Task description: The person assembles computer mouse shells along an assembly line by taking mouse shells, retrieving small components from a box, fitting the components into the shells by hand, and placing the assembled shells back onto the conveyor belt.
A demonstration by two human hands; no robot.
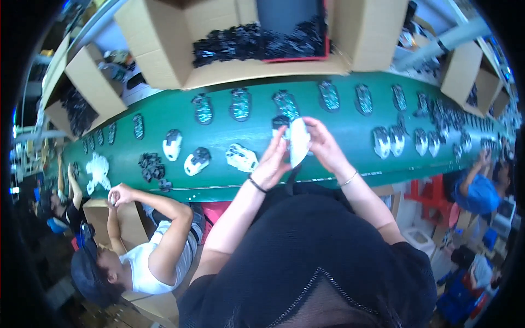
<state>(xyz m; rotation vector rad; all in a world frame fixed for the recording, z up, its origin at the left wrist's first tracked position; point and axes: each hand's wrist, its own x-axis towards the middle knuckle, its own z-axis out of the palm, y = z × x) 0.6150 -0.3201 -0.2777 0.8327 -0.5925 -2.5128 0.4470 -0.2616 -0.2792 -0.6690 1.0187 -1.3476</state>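
Over the near side of the green work surface (213, 138), a curved white plastic shell (299, 143) is held up between my two hands, its edge toward me. My left hand (269, 164) grips it from the left, fingers bent. From the other side my right hand (324, 145) has its fingers and thumb closed on it. Just beyond my left fingertips shows a black-and-white shell piece (280, 123); whether I touch it I cannot tell. A white-and-black mouse-like shell (241, 157) lies left of my left hand. Behind the held shell sits a dark oval part (284, 101).
Dark oval parts (240, 104) line the far side. More white-and-black shells (172, 144) and a pile of black pieces (151, 166) lie leftward. A cardboard box (262, 68) with black parts stands beyond. A co-worker (158, 257) works close at my left; another person (476, 188) is far right.
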